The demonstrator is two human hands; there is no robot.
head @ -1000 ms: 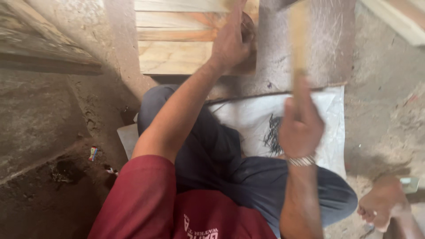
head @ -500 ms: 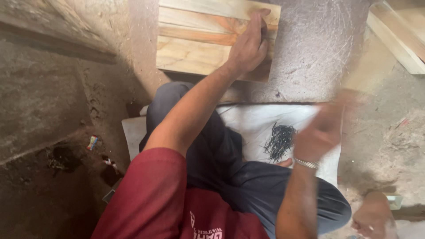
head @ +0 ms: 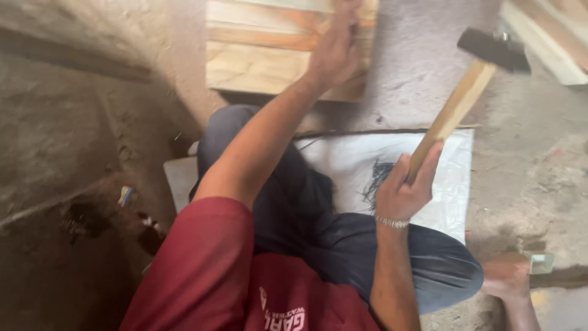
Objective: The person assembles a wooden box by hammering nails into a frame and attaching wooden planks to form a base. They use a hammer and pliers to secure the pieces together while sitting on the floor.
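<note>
In right hand [head: 401,193]: wooden-handled, black-headed hammer [head: 465,92]

White woven plastic sheet [head: 453,184] spread on rough grey concrete floor [head: 422,73], w/ small heap of thin dark nails [head: 375,178] on it. Pale timber lengths [head: 545,43] lie top right, well apart from sheet. Small coloured scrap [head: 125,196] on dirt at left.

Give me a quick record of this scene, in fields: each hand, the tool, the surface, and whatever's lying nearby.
left hand: rests on the wooden boards
right hand: grips the hammer by its wooden handle, head raised
white sheet: spread on the concrete floor
dark nails: piled on the sheet
posture: seated on the floor
</note>
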